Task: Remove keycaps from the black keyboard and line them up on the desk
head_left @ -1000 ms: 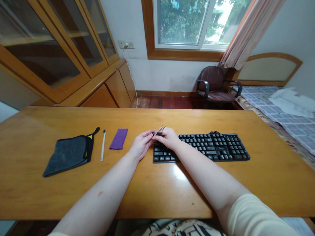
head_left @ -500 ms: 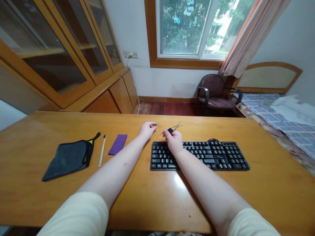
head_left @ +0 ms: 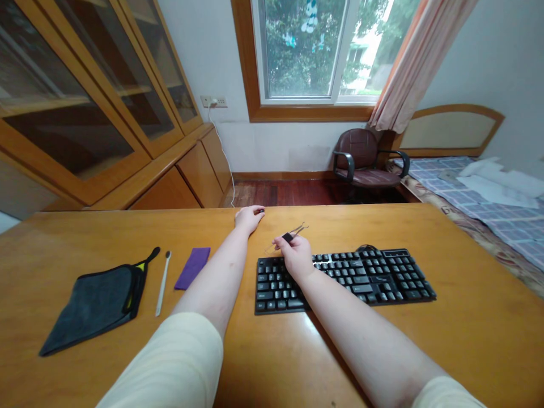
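Observation:
Near the far edge of the table, my left hand (head_left: 250,218) rests with its fingers pinched on a small black keycap (head_left: 261,211). Above the upper left of the black keyboard (head_left: 369,277), my right hand (head_left: 296,253) grips a wire keycap puller (head_left: 288,237) by its black handle. The puller's thin wire prongs point away to the upper right, and fainter wires show on its near side. My right hand and forearm cover part of the keyboard's left half.
Left of my left arm lie a purple cloth (head_left: 192,268), a white toothbrush (head_left: 163,284) with a dark head, and a folded dark grey cloth (head_left: 96,303). The keyboard's cable (head_left: 367,247) is bunched behind it. Beyond the wooden table (head_left: 340,218) stands an office chair (head_left: 359,153).
My left hand has moved away from my right hand toward the table's far edge, with the keycap still in its fingers. My right hand still holds the puller. The view has shifted slightly.

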A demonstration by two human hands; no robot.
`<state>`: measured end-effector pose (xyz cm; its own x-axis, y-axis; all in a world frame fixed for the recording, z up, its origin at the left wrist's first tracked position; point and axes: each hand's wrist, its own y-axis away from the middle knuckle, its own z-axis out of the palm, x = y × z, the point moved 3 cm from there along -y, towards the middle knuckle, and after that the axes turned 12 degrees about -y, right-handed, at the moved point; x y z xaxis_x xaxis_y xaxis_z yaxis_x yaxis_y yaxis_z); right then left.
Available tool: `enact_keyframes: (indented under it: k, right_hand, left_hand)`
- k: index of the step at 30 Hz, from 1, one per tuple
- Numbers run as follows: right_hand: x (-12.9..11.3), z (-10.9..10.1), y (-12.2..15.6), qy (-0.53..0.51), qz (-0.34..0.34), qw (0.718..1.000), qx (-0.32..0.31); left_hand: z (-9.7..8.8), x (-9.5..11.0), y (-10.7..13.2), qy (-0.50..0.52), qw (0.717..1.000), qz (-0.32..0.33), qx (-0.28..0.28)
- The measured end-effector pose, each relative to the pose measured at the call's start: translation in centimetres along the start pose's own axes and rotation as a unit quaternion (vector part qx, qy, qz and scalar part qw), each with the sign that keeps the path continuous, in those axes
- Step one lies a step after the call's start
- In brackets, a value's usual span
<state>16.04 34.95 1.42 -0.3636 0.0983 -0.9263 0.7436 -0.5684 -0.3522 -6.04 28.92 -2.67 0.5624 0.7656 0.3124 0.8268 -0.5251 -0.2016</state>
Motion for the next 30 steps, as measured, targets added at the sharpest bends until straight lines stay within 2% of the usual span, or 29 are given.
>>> enact_keyframes:
  k: [15, 30]
  right_hand:
    - [-0.26, 0.09, -0.01, 0.005, 0.012, 1.0, -0.005]
    - [-0.41, 0.16, 0.1, 0.003, 0.019, 1.0, -0.009]
  left_hand:
    - [-0.43, -0.39, 0.85, -0.016, 0.998, -0.053, 0.026]
    - [-0.48, -0.26, 0.75, -0.024, 0.998, -0.062, 0.01]
